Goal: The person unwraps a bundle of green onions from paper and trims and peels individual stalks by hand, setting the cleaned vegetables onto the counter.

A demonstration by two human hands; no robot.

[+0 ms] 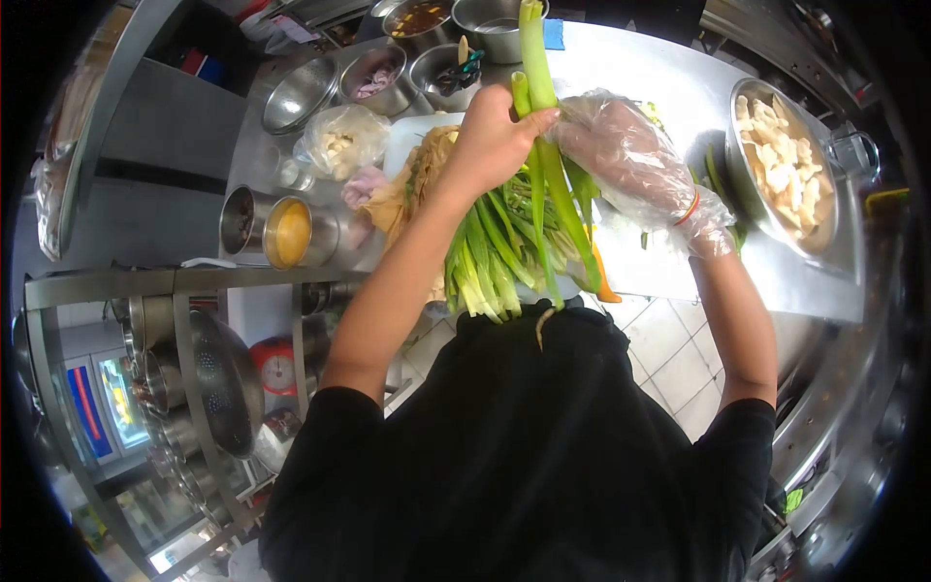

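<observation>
A long, thick green onion (534, 48) stands out from the rest, its pale end pointing away from me and its leaves trailing toward my apron. My left hand (497, 141), bare, is closed around its stalk, thumb pressed along the side. On the right, my right hand (621, 145) wears a loose clear plastic glove with an orange band at the wrist. Its curled fingertips meet the same stalk, partly hidden by the crinkled plastic. Below my hands lies a bunch of green onions (485, 252) on brown paper (393, 209), near the table's front edge.
A large steel bowl (742, 155) of pale, torn pieces stands at the right. Steel pots, including one holding scissors (464, 70), line the back left. A bagged item (341, 141) and a container of yellow liquid (289, 233) sit left. An orange-handled tool (605, 281) lies by the bunch.
</observation>
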